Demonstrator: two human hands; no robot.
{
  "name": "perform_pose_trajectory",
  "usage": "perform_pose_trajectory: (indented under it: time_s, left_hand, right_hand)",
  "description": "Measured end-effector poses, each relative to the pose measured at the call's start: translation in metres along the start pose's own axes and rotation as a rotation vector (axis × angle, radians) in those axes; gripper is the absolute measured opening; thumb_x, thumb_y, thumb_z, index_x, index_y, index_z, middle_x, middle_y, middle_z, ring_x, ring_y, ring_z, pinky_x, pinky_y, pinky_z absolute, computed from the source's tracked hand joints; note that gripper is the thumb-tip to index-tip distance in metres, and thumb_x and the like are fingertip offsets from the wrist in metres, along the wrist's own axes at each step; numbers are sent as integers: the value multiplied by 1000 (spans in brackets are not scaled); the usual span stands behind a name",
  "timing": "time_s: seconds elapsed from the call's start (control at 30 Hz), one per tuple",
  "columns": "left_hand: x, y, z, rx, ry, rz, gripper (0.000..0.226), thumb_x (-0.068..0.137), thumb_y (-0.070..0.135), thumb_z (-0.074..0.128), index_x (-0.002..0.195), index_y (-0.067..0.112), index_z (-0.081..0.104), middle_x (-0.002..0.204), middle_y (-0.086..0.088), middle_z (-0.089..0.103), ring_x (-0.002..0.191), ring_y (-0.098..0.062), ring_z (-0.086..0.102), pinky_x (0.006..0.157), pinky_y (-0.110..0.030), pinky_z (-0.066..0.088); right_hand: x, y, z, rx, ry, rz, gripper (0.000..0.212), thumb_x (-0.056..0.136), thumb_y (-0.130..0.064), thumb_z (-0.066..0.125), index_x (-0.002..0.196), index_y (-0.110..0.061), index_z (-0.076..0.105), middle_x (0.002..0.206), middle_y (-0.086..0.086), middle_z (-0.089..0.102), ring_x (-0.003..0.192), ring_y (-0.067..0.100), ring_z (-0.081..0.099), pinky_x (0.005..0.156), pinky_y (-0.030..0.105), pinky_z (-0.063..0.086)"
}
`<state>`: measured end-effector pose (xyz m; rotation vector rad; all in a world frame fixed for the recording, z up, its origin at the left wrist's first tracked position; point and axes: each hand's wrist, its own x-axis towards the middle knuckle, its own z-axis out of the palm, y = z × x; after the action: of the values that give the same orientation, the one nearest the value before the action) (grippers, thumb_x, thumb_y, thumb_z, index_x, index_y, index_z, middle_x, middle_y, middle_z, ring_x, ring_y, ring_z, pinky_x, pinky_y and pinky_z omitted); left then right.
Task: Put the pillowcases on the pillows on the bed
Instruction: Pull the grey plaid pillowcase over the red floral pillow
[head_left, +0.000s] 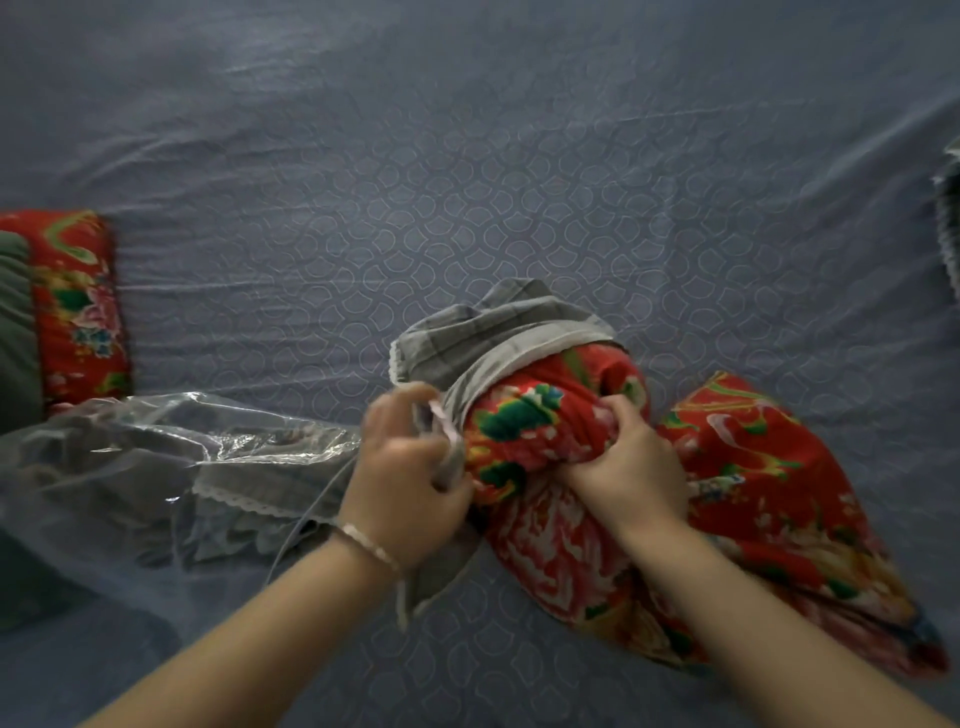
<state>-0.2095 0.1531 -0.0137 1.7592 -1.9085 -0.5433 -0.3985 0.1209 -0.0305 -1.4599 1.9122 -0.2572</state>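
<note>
While left grip (405, 467) pinches pillowcase (498, 332), pillow (545, 421) end sits inside.

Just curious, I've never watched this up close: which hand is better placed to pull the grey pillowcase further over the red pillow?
Probably the left hand: its fingers pinch the grey pillowcase at its opening edge. The right hand grips the bunched red pillow.

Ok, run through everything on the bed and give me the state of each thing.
Grey pillowcase: partly pulled over one pillow end.
Red floral pillow: one end bunched, mostly uncovered.
Left hand: grips the pillowcase edge.
Right hand: grips the bunched pillow end.
Second floral pillow: lying at left, red showing.
Plastic bag: crumpled, over lace-trimmed grey cloth.
Bedsheet: wrinkled.
</note>
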Motion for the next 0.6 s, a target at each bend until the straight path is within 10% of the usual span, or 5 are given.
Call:
perform_pose_trajectory:
  time_s: [0.17, 0.27, 0.37, 0.47, 0.6]
  left_hand:
    - [29, -13, 0, -81, -310, -574, 39, 78, 32, 67, 110, 26, 45, 103, 5, 57, 90, -18, 59, 77, -31, 49]
    - [39, -12, 7, 183, -285, -277, 30, 90, 43, 49, 107, 21, 61, 103, 4, 62, 92, -23, 61, 77, -32, 46]
    - [30, 9, 16, -47, -83, 40, 31, 87, 32, 45, 80, 10, 67, 76, 0, 65, 77, -21, 57, 73, -33, 42]
    - [6, 35, 23, -303, -197, -9, 33, 88, 37, 37, 83, 11, 57, 66, 3, 52, 66, -10, 48, 60, -24, 37]
    - [5, 21, 27, -40, -163, 31, 27, 80, 50, 52, 97, 29, 48, 59, 4, 62, 51, -14, 58, 49, -25, 45]
  right_hand:
    - [-13, 2, 23, -116, -63, -91, 53, 72, -33, 65, 120, -30, 42, 96, 2, 64, 87, 25, 62, 62, 26, 35]
    - [-14, 3, 23, -78, -32, -121, 68, 73, -34, 69, 128, -28, 28, 101, 0, 61, 85, 24, 62, 62, 26, 36]
    - [-8, 1, 17, -8, 10, -65, 75, 71, -36, 71, 129, -26, 24, 102, 6, 64, 88, 31, 63, 62, 29, 36]
    - [-2, 0, 10, 31, 1, -21, 81, 69, -41, 75, 131, -19, 28, 102, 11, 67, 93, 35, 63, 65, 33, 36]
    - [-4, -1, 11, -31, -39, -26, 80, 69, -40, 74, 130, -24, 25, 108, 8, 65, 95, 33, 63, 70, 34, 43]
